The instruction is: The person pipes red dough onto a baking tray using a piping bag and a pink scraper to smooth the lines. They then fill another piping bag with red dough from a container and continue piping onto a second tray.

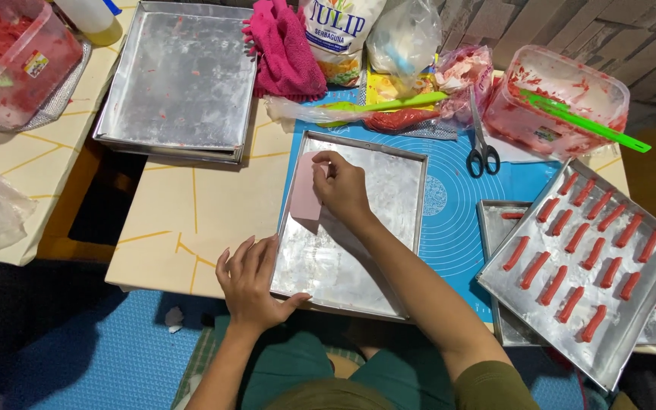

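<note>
Right hand [341,188] pinching pink scraper [304,196] against middle metal tray [389,228] on table [184,220]; left hand [250,282] spread, steadying its edge. Seemingly mid-scrape; tray of red dough sticks [578,258] already filled.

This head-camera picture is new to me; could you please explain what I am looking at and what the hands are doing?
The camera sits on a person's head and looks down at their own two bare hands; there is no machine. The left hand rests flat on the near corner of an empty metal baking tray. The right hand presses a pink scraper card against the tray's floor. To the right, another tray carries rows of red dough sticks. Scissors lie on a blue mat. Behind them stand a smeared plastic tub with a green spatula, a pink cloth and more stacked trays.
</note>
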